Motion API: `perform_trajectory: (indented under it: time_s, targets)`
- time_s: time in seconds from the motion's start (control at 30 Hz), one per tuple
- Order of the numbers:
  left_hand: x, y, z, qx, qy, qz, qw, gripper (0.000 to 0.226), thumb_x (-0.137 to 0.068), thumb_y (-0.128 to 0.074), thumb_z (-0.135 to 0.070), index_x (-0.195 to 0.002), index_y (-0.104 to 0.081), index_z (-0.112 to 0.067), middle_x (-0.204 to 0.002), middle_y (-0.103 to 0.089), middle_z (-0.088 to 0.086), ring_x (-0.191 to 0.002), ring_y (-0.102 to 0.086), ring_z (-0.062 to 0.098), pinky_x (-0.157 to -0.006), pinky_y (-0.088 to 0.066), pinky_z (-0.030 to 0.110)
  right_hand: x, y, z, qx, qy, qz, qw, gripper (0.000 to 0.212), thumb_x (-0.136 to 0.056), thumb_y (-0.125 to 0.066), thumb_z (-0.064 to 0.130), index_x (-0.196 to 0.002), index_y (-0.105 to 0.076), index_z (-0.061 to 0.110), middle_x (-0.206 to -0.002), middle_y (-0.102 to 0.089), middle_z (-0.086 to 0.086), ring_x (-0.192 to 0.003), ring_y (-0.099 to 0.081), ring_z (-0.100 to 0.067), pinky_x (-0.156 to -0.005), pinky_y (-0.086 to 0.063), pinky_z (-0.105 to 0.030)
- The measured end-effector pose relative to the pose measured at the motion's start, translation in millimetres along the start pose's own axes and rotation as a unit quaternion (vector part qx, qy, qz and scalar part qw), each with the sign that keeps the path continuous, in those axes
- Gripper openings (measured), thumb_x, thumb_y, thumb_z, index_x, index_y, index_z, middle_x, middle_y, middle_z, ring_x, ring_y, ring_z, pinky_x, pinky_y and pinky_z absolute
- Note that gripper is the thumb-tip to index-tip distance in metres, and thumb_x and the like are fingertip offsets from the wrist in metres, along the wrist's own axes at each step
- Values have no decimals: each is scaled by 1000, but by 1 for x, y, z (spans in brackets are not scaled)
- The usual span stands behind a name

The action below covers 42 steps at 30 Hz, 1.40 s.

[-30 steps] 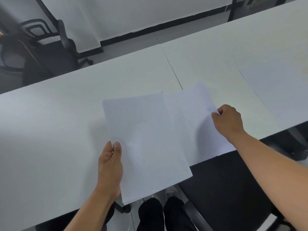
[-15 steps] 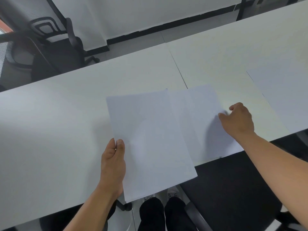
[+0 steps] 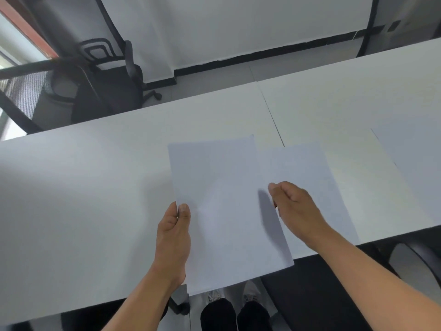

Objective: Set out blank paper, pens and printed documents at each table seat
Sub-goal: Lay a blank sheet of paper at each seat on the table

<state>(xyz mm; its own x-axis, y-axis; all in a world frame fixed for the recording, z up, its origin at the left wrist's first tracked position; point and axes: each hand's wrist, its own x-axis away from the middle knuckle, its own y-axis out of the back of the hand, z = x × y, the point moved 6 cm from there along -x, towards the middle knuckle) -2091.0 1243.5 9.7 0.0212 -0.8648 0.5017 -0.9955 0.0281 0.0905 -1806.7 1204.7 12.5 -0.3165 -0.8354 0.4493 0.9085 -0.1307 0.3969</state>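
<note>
My left hand [image 3: 173,235] grips a stack of blank white paper [image 3: 226,206] by its left edge, thumb on top, and holds it over the near edge of the white table [image 3: 83,187]. A single blank sheet [image 3: 310,168] lies flat on the table just right of the stack, partly under it. My right hand [image 3: 296,209] hovers at the stack's right edge above that sheet. Its fingers are loosely curled, thumb and forefinger apart, and it holds nothing. No pens or printed documents are in view.
Another blank sheet [image 3: 415,163] lies on the table at the far right. A seam [image 3: 272,115] joins two tabletops. A black chair seat [image 3: 322,295] sits under the near edge at the right, and a black office chair [image 3: 107,91] stands across the table at the left.
My right hand let go of the single sheet, which now lies flat, and moved left to the stack's right edge. My left hand kept hold of the stack.
</note>
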Motion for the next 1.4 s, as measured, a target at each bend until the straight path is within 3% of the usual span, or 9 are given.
perform_trajectory:
  time_s: [0.13,0.2,0.3,0.4,0.67,0.8,1.03,1.2,1.4]
  targets:
    - [-3,11,-1,7,-3,0,1000,56,-95,-51,-66,-119,-61,-16,-114,-69,-2,-111,-63,27,-117,-44,66,3,-21,5,-52,-22,0,998,21,-104,-63,48,-114,-62,30,-86,-61,5,-74,-56,-11,-68,-47,-29]
    - [-2,16,-1,13,6,-2,1000,55,-95,-52,-68,-122,-64,-21,-124,-72,3,-119,-64,27,-114,-50,68,3,-26,7,-56,-20,-9,998,21,-103,-68,42,-118,-60,31,-83,-58,7,-72,-54,-11,-68,-48,-30]
    - [1,25,0,13,7,-16,1000,34,-114,-47,-48,-117,-66,-19,-126,-69,17,-123,-64,45,-112,-50,70,4,-32,11,-51,-10,-19,998,16,-101,-72,35,-113,-62,28,-81,-58,6,-70,-53,-11,-67,-48,-29]
    - [2,38,3,4,21,-29,999,32,-117,-44,-40,-111,-72,-26,-120,-77,6,-123,-68,42,-109,-55,66,4,-41,20,-44,4,-13,999,13,-101,-73,34,-107,-63,28,-79,-59,6,-67,-53,-9,-65,-48,-27]
    - [-6,63,-4,9,25,-53,998,32,-118,-45,-38,-108,-73,-26,-119,-78,6,-122,-69,41,-108,-56,64,2,-62,41,-37,31,-12,999,16,-100,-73,35,-99,-62,24,-81,-60,1,-68,-51,-12,-64,-48,-30]
    - [-9,74,-6,8,18,-53,998,32,-118,-44,-37,-112,-73,-25,-119,-79,6,-110,-74,29,-103,-58,59,4,-73,46,-35,37,-14,999,16,-99,-74,34,-97,-63,23,-82,-64,-7,-64,-51,-11,-63,-48,-32]
    - [-15,92,-3,-18,0,-54,998,32,-118,-46,-36,-108,-69,-15,-113,-78,11,-101,-72,35,-96,-61,55,8,-92,49,-42,47,-10,998,15,-99,-74,34,-95,-64,23,-78,-63,0,-64,-51,-12,-63,-48,-33]
    - [-20,108,2,-29,-22,-51,998,46,-113,-50,-44,-107,-53,2,-94,-60,1,-86,-53,23,-79,-48,44,12,-109,51,-46,54,-9,997,15,-100,-75,34,-96,-65,23,-86,-68,-8,-65,-53,-9,-63,-49,-28]
    - [-17,128,5,-31,5,-54,998,39,-117,-46,-35,-93,-53,-5,-83,-57,0,-77,-51,17,-75,-47,36,18,-129,57,-50,52,-3,997,15,-101,-74,33,-98,-65,22,-87,-70,-5,-67,-56,-11,-64,-50,-28]
